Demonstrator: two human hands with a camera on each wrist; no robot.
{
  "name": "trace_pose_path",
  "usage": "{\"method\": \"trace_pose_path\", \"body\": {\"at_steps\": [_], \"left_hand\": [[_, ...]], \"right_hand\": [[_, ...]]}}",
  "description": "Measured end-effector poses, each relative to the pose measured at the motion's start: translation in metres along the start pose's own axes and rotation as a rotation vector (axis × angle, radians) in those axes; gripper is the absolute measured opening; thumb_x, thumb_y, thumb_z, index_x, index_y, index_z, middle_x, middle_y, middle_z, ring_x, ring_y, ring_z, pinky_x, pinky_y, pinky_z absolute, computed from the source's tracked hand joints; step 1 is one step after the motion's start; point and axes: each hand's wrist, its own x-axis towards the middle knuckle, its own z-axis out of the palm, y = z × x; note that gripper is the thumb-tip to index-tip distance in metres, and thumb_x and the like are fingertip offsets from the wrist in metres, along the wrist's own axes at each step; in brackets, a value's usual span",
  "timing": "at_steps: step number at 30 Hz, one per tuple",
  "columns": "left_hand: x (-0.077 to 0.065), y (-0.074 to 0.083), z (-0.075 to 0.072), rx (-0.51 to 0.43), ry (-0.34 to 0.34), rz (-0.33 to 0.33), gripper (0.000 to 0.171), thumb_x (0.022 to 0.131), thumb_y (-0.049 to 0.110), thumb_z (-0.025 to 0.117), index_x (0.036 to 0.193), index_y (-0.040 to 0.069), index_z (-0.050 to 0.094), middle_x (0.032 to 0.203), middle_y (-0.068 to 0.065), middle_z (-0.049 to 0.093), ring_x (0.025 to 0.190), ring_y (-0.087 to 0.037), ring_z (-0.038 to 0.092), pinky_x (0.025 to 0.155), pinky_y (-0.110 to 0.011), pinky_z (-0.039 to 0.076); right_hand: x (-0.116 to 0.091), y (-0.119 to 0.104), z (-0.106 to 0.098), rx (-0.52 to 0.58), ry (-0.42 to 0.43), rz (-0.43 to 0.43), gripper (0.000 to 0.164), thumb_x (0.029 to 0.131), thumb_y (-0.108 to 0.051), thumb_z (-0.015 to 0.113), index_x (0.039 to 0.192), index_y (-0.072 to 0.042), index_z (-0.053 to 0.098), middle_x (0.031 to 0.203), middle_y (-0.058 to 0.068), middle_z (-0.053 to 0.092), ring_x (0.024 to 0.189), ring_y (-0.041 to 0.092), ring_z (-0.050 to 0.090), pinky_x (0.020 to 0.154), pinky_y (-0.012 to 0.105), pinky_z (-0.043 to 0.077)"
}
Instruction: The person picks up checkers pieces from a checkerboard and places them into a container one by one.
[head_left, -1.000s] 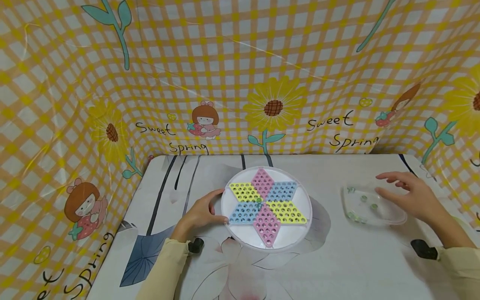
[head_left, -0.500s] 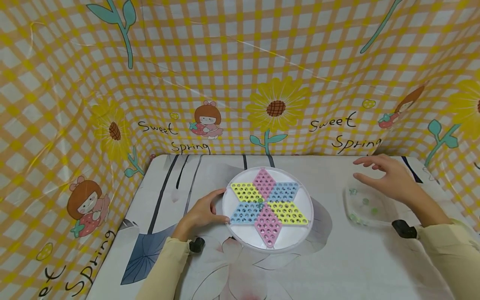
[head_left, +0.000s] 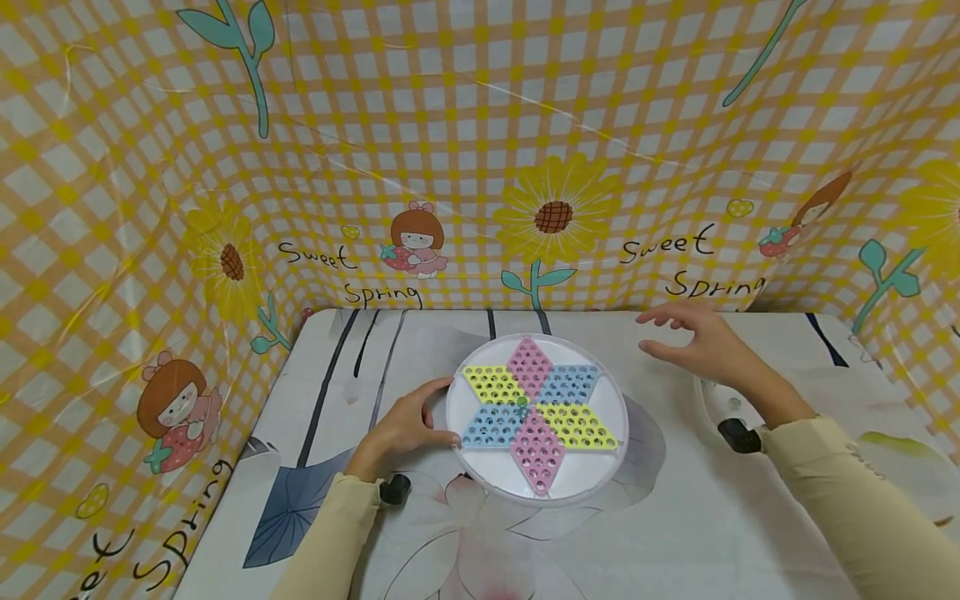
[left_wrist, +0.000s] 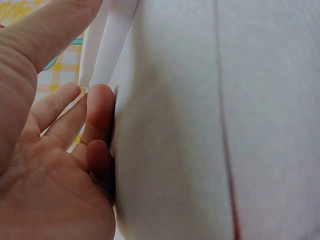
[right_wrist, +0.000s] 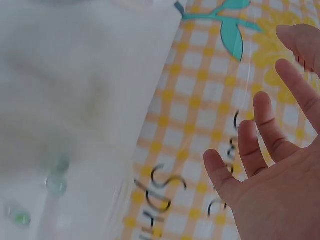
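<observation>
A round white Chinese checkers board (head_left: 491,468) with a pink, yellow and blue star lies on the table. Green marbles (head_left: 522,403) sit at its centre. My left hand (head_left: 405,425) rests against the board's left rim, thumb and forefinger spread along it; in the left wrist view its other fingers lie loosely against the cloth. My right hand (head_left: 701,343) hovers between the board and a clear plastic box (head_left: 701,398), fingers spread and relaxed, with nothing seen between them. The right wrist and forearm partly hide the box. Blurred green marbles (right_wrist: 56,185) show in the right wrist view.
A pale floral cloth (head_left: 600,558) covers the table. Yellow checked sheeting (head_left: 450,125) rises as a wall behind it and at both sides. A black wrist camera (head_left: 740,435) is strapped to the right wrist, near the box.
My right hand has moved left from over the clear box toward the board, its fingers staying apart. The left hand and the board keep their places. The view has shifted slightly.
</observation>
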Motion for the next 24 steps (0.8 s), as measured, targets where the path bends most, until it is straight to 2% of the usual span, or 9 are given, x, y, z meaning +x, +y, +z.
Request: {"method": "trace_pose_path", "body": {"at_steps": [5, 8, 16, 21, 24], "left_hand": [[-0.001, 0.001, -0.001, 0.003, 0.005, -0.012, 0.096, 0.074, 0.025, 0.095, 0.156, 0.023, 0.045, 0.074, -0.003, 0.053, 0.067, -0.016, 0.048, 0.064, -0.031, 0.039], [-0.001, 0.001, -0.001, 0.003, 0.007, -0.018, 0.096, 0.074, 0.025, 0.095, 0.156, 0.023, 0.045, 0.075, -0.003, 0.053, 0.067, -0.016, 0.048, 0.065, -0.031, 0.039], [-0.001, 0.002, -0.001, -0.006, 0.002, -0.008, 0.096, 0.074, 0.025, 0.095, 0.156, 0.022, 0.045, 0.075, -0.004, 0.054, 0.068, -0.016, 0.048, 0.065, -0.031, 0.040], [-0.002, 0.003, -0.001, -0.007, 0.006, -0.009, 0.097, 0.074, 0.025, 0.095, 0.156, 0.021, 0.045, 0.076, -0.004, 0.054, 0.068, -0.016, 0.048, 0.065, -0.032, 0.039], [-0.002, 0.003, -0.001, -0.007, 0.009, -0.008, 0.097, 0.074, 0.025, 0.095, 0.156, 0.021, 0.045, 0.076, -0.004, 0.054, 0.068, -0.016, 0.048, 0.066, -0.032, 0.039]], "right_hand": [[0.015, -0.015, 0.021, 0.031, -0.047, -0.015, 0.033, 0.088, -0.020, 0.083, 0.118, -0.012, 0.073, 0.113, 0.007, 0.067, 0.105, 0.025, 0.054, 0.089, 0.049, 0.045], [0.024, -0.023, 0.035, 0.059, -0.080, -0.018, 0.033, 0.088, -0.021, 0.083, 0.119, -0.013, 0.072, 0.116, 0.008, 0.067, 0.106, 0.026, 0.055, 0.090, 0.051, 0.045], [0.044, -0.040, 0.069, 0.126, -0.138, -0.101, 0.035, 0.087, -0.017, 0.083, 0.120, -0.011, 0.073, 0.117, 0.007, 0.069, 0.105, 0.026, 0.057, 0.092, 0.053, 0.046], [0.050, -0.049, 0.088, 0.178, -0.191, -0.072, 0.037, 0.087, -0.015, 0.083, 0.123, -0.010, 0.072, 0.119, 0.015, 0.066, 0.110, 0.035, 0.054, 0.095, 0.060, 0.045], [0.051, -0.054, 0.100, 0.192, -0.232, -0.055, 0.036, 0.089, -0.015, 0.080, 0.124, -0.010, 0.071, 0.119, 0.020, 0.061, 0.110, 0.040, 0.052, 0.093, 0.060, 0.046]]}}
